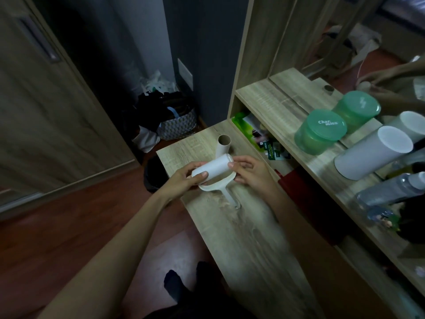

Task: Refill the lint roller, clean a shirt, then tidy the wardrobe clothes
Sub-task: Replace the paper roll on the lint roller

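The desk point(232, 229) runs away from me, and the task's things sit at its far end, toward the left edge. To the right a shelf point(285, 111) carries a white canister point(372, 155) lying on its side and a green jar point(319, 134), well apart from my work.

My left hand point(184, 178) is curled round the left end of the roll point(212, 169), thumb on the front and fingers wrapped behind. My right hand point(250, 173) meets the other end. Its thumb presses at the roll's right rim and its fingers curl beneath, pinching what looks like the roller point(227, 192) frame there, though I cannot tell just how much of the frame they catch. The roll lies level between my hands, just above the desk. The roller's handle points back toward me, its tip resting on the wood.

The roll should be light and stiff on its tube, but its skin is sticky paper, so I judge the ends the right place to hold. Fingers on the middle would foul the sheet. The frame is thin plastic and probably springy, so it is best gripped close to the arm I am seating.

The bare core point(224, 143) stands upright just behind the roll, near the far edge.
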`<move>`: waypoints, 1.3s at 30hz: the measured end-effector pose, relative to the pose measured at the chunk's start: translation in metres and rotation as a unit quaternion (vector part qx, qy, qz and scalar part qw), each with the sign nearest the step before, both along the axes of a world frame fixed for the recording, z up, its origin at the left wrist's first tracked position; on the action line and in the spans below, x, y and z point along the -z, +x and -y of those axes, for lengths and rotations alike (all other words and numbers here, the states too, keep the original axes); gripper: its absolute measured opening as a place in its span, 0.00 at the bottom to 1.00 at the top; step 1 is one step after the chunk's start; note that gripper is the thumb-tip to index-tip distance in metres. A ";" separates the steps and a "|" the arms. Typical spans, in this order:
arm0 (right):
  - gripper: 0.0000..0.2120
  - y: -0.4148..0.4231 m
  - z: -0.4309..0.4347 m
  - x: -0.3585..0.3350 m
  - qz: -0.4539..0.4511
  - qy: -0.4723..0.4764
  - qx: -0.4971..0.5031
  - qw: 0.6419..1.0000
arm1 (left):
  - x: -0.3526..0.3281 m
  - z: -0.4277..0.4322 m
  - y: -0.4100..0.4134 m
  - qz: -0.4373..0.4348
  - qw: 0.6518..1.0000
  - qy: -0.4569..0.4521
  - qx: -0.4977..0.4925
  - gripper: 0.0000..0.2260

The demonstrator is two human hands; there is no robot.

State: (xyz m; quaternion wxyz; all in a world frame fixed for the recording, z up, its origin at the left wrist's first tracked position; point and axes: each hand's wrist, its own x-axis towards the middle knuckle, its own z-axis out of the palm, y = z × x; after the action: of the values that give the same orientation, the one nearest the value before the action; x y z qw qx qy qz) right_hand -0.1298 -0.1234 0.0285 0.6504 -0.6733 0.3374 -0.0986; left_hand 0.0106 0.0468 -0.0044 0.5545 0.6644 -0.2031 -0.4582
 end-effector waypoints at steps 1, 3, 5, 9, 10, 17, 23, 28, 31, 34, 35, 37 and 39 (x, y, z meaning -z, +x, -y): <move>0.11 0.001 -0.001 -0.003 0.002 0.012 -0.003 1.000 | -0.003 0.001 0.000 0.002 1.000 -0.007 0.004 0.12; 0.10 0.004 -0.002 -0.008 0.006 0.034 -0.010 0.999 | -0.009 0.005 -0.002 0.016 1.000 -0.014 0.007 0.10; 0.10 0.005 -0.004 -0.011 0.009 0.047 -0.005 0.999 | -0.012 0.009 -0.005 0.024 0.999 -0.023 0.004 0.09; 0.09 0.004 -0.003 -0.014 0.011 0.042 0.015 0.999 | -0.017 0.010 -0.001 0.045 0.998 -0.030 0.018 0.13; 0.09 0.003 -0.002 -0.014 0.012 0.047 0.014 0.999 | -0.019 0.010 0.000 0.056 0.998 -0.027 0.027 0.14; 0.07 0.001 0.015 -0.019 -0.038 0.081 -0.030 0.996 | -0.023 0.012 0.005 0.083 0.993 -0.029 0.081 0.14; 0.04 0.004 0.015 -0.022 -0.051 0.037 -0.012 0.998 | -0.023 0.017 -0.002 0.104 0.992 -0.031 0.071 0.11; 0.05 0.001 0.010 -0.017 -0.027 0.002 0.026 0.999 | -0.021 0.019 -0.007 0.129 0.990 -0.029 0.038 0.11; 0.06 -0.003 0.011 -0.016 -0.018 -0.002 -0.009 1.000 | -0.022 0.016 -0.009 0.125 0.992 -0.025 0.023 0.12; 0.10 -0.007 0.016 -0.022 -0.015 -0.006 -0.094 0.995 | -0.025 0.013 -0.007 0.119 0.993 -0.019 0.019 0.13; 0.12 -0.007 0.017 -0.024 -0.015 -0.020 -0.111 0.994 | -0.026 0.012 -0.006 0.119 0.993 -0.019 0.020 0.13; 0.14 -0.007 0.018 -0.026 -0.010 -0.031 -0.113 0.993 | -0.030 0.012 -0.005 0.121 0.992 -0.019 0.026 0.12; 0.14 -0.007 0.019 -0.026 -0.004 -0.019 -0.104 0.994 | -0.033 0.012 -0.004 0.114 0.993 -0.018 0.035 0.10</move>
State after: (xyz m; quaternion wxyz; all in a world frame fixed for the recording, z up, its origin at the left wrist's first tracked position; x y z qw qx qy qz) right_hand -0.1369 -0.1424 0.0542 0.6430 -0.7173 0.2661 -0.0341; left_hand 0.0062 0.0352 0.0286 0.5230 0.6948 -0.2964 -0.3947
